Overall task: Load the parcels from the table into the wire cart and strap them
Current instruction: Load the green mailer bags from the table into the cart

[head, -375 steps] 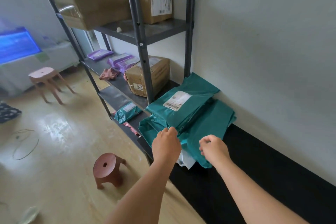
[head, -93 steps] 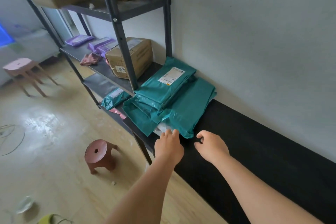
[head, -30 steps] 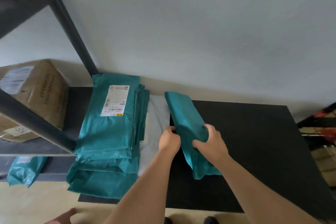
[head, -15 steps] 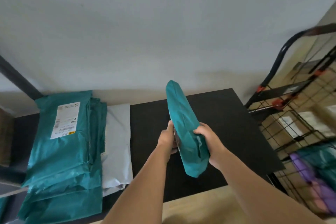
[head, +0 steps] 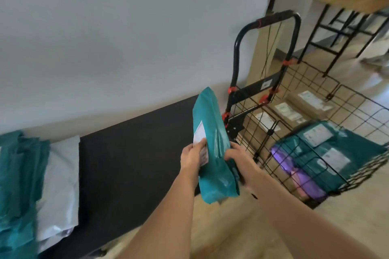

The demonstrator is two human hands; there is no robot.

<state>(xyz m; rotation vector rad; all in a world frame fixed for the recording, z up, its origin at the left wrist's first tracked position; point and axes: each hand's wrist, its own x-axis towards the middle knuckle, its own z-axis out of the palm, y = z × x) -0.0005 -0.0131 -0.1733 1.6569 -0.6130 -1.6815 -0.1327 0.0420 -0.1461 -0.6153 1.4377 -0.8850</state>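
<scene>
Change: the teal parcel has left the counter; we hold it upright mid-frame, beside the wire cart at right.
Hands: left hand and right hand both clasp it.
Meaning: drop-in next; the lower-left stack waits.

The left forearm and right forearm were bare along their visible length, as were the left hand and right hand. A small dark mark sat near the right wrist (mole or speck, too blurred to tell).

The held parcel hides fingers of the right hand.
</scene>
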